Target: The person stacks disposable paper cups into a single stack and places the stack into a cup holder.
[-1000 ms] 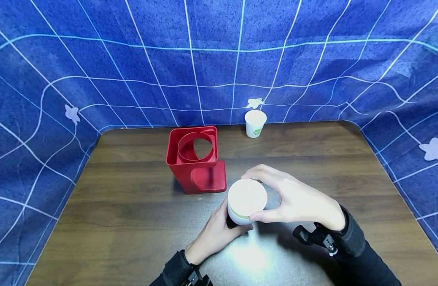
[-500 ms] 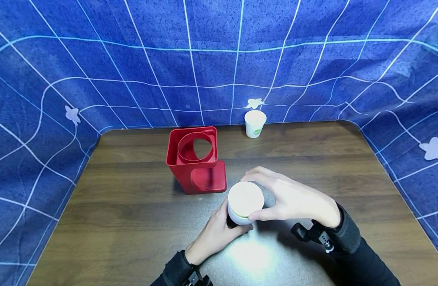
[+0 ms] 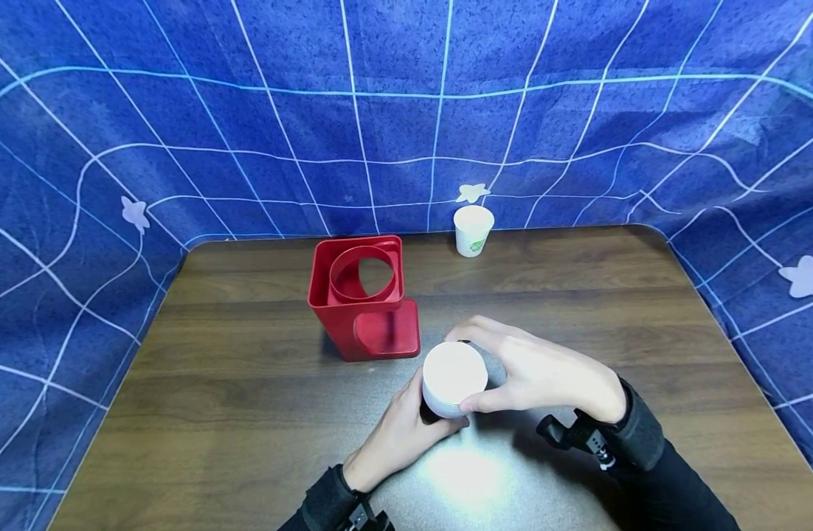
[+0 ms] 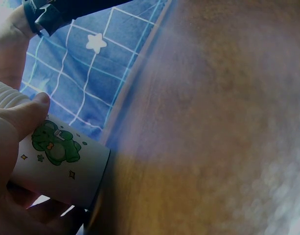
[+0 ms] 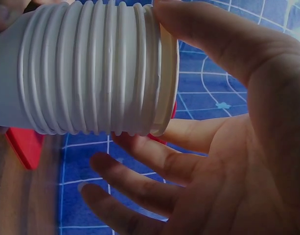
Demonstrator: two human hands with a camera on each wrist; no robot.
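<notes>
- Draped behind and to both sides: blue cloth backdrop (image 3: 406, 110), soft folds, pale grid lines, small white star shapes.
- Dark wood-grain table (image 3: 247, 413), smooth, rounded far corners, a bright glare patch at the near edge.
- Left of centre on the table: red plastic holder (image 3: 363, 299), boxy, glossy, round opening on top and a cut-out in its front wall.
- Near centre, just right of the holder: stack of white paper cups (image 3: 451, 380), many thin rolled rims nested like ribs in the right wrist view, green cartoon print on the lower cup wall in the left wrist view.
- Right hand (image 3: 546, 372), grip curled over the stack's top, thumb and fingertips pinching the uppermost rim.
- Left hand (image 3: 396, 435), grip wrapped round the stack's lower wall, thumb pressed on the paper.
- Far edge, right of centre, well apart: single white paper cup (image 3: 474, 229), upright, tapered, faint green mark.
</notes>
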